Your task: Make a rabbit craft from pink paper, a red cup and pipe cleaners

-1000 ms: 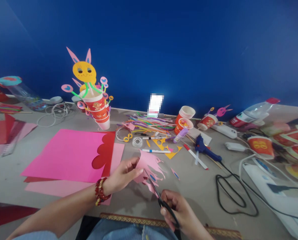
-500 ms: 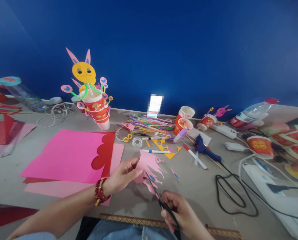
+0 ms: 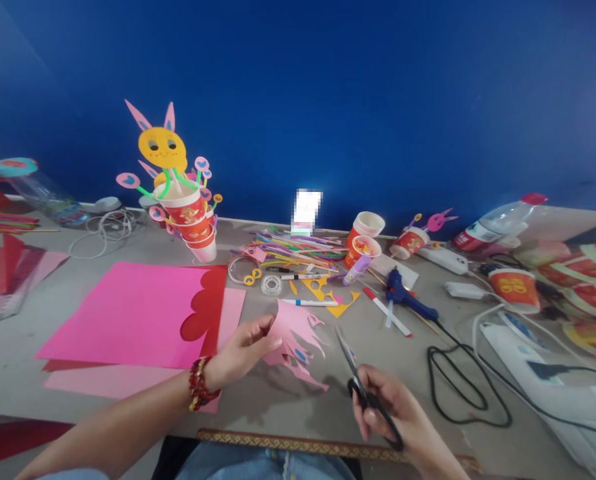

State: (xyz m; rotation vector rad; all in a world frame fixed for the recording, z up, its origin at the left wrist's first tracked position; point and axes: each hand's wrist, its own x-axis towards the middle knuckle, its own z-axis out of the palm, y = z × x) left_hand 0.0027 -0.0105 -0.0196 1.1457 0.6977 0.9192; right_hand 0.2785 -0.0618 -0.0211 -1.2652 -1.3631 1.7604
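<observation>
Between thumb and fingers, my left hand (image 3: pixel 248 350) pinches a sheet of pink paper (image 3: pixel 291 333) with ragged, cut edges. A blue mark shows on one of its pointed strips. My right hand (image 3: pixel 385 403) grips black-handled scissors (image 3: pixel 347 350), their blades pointing up and away, apart from the paper. The blades look nearly closed. Part of a small cut pink piece lies behind them on the table. Left of my left hand is a bright pink sheet (image 3: pixel 128 313) on top of red scalloped paper (image 3: pixel 203 310).
A rabbit-faced paper-cup figure (image 3: pixel 191 210) stands at back left. Behind my hands lie pipe cleaners (image 3: pixel 298 250), a tape roll (image 3: pixel 271 285) and markers. To the right are a blue glue gun (image 3: pixel 401 290) with a looping black cord (image 3: pixel 448 417), red cups and a plastic bottle (image 3: pixel 503 223).
My right hand has drawn the scissors away from the pink paper, to the right. The left hand still holds the paper in about the same place.
</observation>
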